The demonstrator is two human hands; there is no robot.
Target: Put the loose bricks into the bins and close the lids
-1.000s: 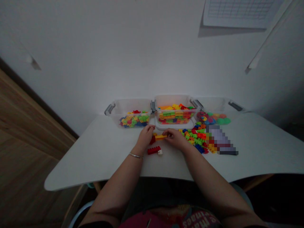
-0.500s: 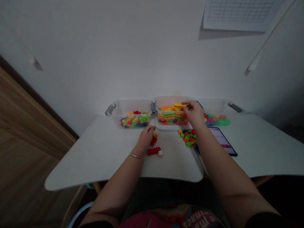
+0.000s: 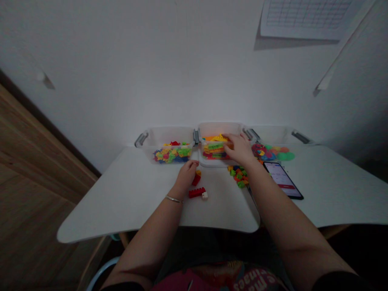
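My left hand [image 3: 187,174] rests low over the white table with its fingers curled. A red and yellow toy brick piece [image 3: 197,178] sticks out from under those fingers, partly hidden by them. Just in front lies a long red brick [image 3: 197,192], and a small white brick [image 3: 205,196] touches its right end. My right hand [image 3: 239,147] reaches into the middle clear bin [image 3: 220,163], thumb and fingers apart. Its fingertips are at the yellow bricks [image 3: 220,138] on top of the pile; I see nothing held between them.
A clear bin of small colourful pieces [image 3: 172,154] stands left, another with round pieces [image 3: 277,153] right. Loose small blocks [image 3: 239,175] lie under my right forearm, beside a phone [image 3: 283,180]. The wall rises behind the bins. The table's front edge [image 3: 221,229] is close to my body.
My right hand has moved left and lower into the middle bin. The yellow brick it held up earlier is no longer seen raised in its fingers. My left hand has stayed in place.
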